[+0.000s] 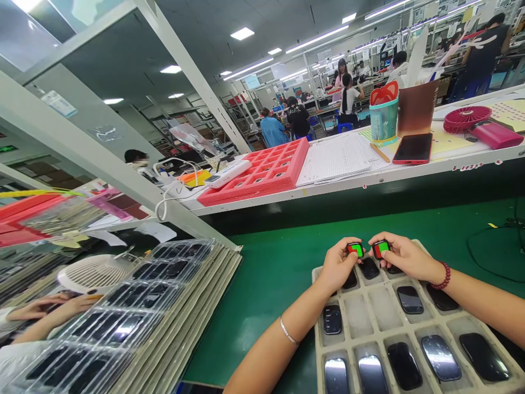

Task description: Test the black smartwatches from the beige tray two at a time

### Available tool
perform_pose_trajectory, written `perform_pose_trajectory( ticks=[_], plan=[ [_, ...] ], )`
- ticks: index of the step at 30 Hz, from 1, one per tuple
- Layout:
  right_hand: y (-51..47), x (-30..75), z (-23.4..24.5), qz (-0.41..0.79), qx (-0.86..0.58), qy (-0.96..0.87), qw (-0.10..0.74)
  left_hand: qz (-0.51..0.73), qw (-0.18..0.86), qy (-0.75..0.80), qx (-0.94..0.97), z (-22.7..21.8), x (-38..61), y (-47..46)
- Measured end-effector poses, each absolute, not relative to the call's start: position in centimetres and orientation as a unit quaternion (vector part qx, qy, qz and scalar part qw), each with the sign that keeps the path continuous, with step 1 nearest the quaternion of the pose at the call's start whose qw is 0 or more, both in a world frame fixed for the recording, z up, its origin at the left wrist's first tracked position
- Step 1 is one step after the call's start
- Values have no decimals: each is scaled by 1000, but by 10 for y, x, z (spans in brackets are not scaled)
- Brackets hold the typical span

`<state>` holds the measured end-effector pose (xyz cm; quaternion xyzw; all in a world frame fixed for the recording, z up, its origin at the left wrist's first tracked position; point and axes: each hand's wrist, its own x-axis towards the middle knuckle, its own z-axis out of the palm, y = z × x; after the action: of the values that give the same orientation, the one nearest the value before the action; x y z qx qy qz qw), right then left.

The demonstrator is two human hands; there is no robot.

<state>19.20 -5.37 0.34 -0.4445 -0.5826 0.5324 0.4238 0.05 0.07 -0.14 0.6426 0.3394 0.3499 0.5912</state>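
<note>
Left hand [338, 265] pinches one lit watch [355, 250], right hand [404, 256] a second lit watch [381, 249], side by side with screens upward, readable together, over the grey tray [383, 309].

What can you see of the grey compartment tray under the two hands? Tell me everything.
The tray is a dull beige-grey moulded sheet, plastic or pulp by its look, divided by raised ridges into rounded pockets. It lies flat on the green mat, its near end cut off by the picture. Most pockets hold a dark glossy unit; a few are bare. Above its far edge the left hand holds a red-and-green-lit unit and the right hand a second lit unit.
</note>
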Motion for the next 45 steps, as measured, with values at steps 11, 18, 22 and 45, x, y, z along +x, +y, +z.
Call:
perform_pose_trajectory(
  ticks=[11, 18, 22, 45],
  plan=[
    [-54, 192, 4, 514, -447, -598, 422, 355, 574, 344, 652, -5, 0, 2],
    [-53, 192, 1, 525, -434, -596, 425, 357, 577, 343, 650, -1, 1, 0],
    [-53, 193, -1, 528, -430, -602, 417, 357, 584, 340, 645, -1, 0, 0],
    [-55, 192, 7, 482, -461, -624, 407, 362, 602, 324, 634, -1, -1, 0]
  ],
)
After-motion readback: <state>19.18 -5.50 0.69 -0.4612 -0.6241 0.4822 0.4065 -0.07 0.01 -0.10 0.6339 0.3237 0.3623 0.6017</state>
